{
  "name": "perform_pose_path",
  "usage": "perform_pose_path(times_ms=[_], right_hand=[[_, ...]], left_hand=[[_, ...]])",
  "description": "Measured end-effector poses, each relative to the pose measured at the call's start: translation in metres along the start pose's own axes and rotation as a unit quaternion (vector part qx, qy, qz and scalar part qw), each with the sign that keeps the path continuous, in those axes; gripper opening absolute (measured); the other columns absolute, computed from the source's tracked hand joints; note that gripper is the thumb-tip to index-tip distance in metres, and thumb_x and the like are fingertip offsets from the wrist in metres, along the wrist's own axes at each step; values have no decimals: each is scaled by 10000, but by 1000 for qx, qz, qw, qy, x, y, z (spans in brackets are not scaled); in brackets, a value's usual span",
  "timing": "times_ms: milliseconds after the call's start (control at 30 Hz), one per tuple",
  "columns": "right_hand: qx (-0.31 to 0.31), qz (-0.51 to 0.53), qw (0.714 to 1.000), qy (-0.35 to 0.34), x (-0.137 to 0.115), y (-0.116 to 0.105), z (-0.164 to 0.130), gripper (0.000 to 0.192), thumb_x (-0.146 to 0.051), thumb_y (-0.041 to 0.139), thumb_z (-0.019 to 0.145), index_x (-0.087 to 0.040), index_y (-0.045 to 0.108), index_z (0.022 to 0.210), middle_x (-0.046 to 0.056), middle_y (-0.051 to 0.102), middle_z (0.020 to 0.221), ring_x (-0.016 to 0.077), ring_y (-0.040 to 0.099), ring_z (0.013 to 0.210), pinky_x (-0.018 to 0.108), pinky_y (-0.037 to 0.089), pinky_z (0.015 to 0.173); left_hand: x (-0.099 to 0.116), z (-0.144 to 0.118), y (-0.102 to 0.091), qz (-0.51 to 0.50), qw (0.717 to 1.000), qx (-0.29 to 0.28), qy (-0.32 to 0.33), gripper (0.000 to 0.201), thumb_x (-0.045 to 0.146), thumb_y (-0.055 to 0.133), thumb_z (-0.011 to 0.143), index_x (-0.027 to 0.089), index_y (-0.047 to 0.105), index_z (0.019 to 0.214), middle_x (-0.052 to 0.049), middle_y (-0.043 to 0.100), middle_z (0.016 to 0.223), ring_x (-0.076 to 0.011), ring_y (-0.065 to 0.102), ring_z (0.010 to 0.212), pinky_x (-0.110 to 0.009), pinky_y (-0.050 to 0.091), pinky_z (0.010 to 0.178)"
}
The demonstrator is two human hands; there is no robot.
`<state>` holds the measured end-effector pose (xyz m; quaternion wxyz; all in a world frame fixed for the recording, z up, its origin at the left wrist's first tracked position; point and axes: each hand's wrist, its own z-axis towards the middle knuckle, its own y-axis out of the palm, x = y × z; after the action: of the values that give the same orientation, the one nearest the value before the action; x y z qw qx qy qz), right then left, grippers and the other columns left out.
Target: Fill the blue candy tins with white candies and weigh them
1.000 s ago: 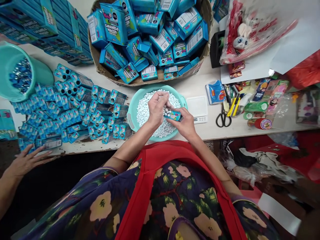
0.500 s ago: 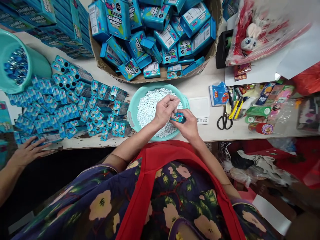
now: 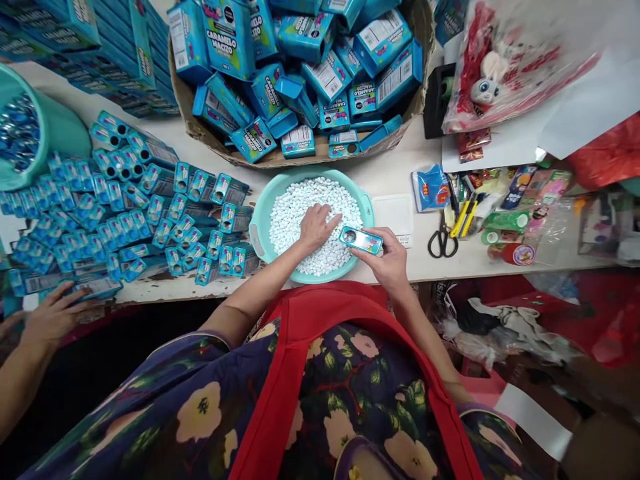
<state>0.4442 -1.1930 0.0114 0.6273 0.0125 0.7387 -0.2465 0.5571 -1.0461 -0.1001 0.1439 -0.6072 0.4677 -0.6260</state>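
Observation:
My left hand (image 3: 317,228) lies on the small white candies (image 3: 320,193) that fill a mint-green basin (image 3: 367,212), its fingers spread and touching them. In my right hand (image 3: 391,261) is a small blue candy box (image 3: 361,239), gripped over the basin's right side. The box's narrow end faces up and shows a round hole at its left part. Whether candies are inside the box cannot be seen.
A carton (image 3: 210,143) of blue boxes stands behind the basin. Many boxes with round holes (image 3: 190,230) stand at left, near a green bucket (image 3: 60,133) and another person's hands (image 3: 47,320). A white scale (image 3: 393,213), scissors (image 3: 443,241) and cutters (image 3: 465,217) lie at right.
My left hand has moved from above the box down into the candies and opened. My right hand has tilted the box so its holed end faces up. The view has shifted slightly.

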Motion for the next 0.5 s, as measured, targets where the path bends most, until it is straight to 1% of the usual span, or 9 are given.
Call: perform_pose_path(times_ms=[67, 100, 133, 200, 267, 300, 367, 433, 500], right_hand=[[1, -21, 1000, -6, -2, -1, -1, 403, -350, 848, 697, -265, 705, 1064, 27, 690, 1031, 211, 666, 982, 387, 540, 907], [0, -29, 1000, -10, -4, -1, -1, 400, -348, 845, 701, -262, 703, 1066, 27, 690, 1027, 209, 668, 972, 381, 543, 893], [-1, -38, 999, -14, -6, 0, -1, 395, -346, 843, 705, -259, 702, 1064, 28, 691, 1023, 208, 670, 963, 376, 545, 881], [-5, -57, 998, -28, -9, 3, 1, 378, -338, 839, 713, -249, 701, 1053, 31, 693, 1014, 207, 671, 960, 368, 545, 873], [-12, -78, 996, -46, -12, 8, 3, 361, -326, 832, 722, -240, 699, 1046, 38, 692, 1008, 210, 672, 964, 362, 543, 868], [-16, -86, 995, -55, -14, 11, 4, 358, -319, 829, 726, -238, 697, 1048, 41, 690, 1010, 212, 671, 967, 360, 542, 865], [-26, -99, 992, -72, -16, 19, 6, 354, -309, 824, 731, -238, 693, 1052, 43, 688, 1010, 218, 670, 968, 361, 541, 859], [-40, -103, 990, -84, -18, 26, 8, 355, -304, 823, 732, -238, 691, 1054, 43, 688, 1002, 222, 668, 962, 363, 540, 851], [-53, -102, 989, -90, -19, 32, 9, 355, -304, 822, 733, -239, 689, 1055, 40, 689, 991, 223, 666, 951, 363, 540, 845]], left_hand=[[2, -5, -3, -85, 996, 24, -29, 211, 384, 598, 873, 189, 640, 804, -63, 650, 867, -223, 600, 891, -328, 436, 837], [3, -7, -6, -151, 986, 39, -55, 211, 365, 610, 852, 191, 610, 733, -34, 621, 774, -195, 593, 808, -305, 437, 783], [4, -8, -10, -229, 968, 53, -89, 235, 363, 617, 835, 192, 577, 679, -9, 580, 693, -165, 569, 715, -284, 432, 714], [11, -9, -24, -396, 901, 65, -164, 296, 405, 627, 813, 193, 525, 634, 25, 507, 600, -111, 475, 541, -251, 373, 547], [24, -13, -44, -533, 821, 57, -197, 330, 454, 650, 791, 195, 505, 646, 35, 492, 583, -77, 393, 437, -234, 273, 429], [32, -16, -55, -582, 788, 51, -194, 336, 465, 660, 784, 196, 502, 661, 35, 497, 588, -67, 376, 412, -228, 242, 400], [50, -22, -78, -644, 745, 48, -169, 330, 466, 667, 782, 198, 499, 687, 34, 501, 596, -60, 394, 404, -215, 254, 380], [66, -26, -93, -677, 720, 55, -138, 305, 452, 652, 793, 200, 501, 710, 28, 523, 618, -70, 462, 444, -212, 348, 412], [74, -29, -100, -697, 706, 73, -103, 272, 419, 646, 798, 201, 503, 723, 18, 559, 655, -95, 554, 529, -232, 454, 497]])
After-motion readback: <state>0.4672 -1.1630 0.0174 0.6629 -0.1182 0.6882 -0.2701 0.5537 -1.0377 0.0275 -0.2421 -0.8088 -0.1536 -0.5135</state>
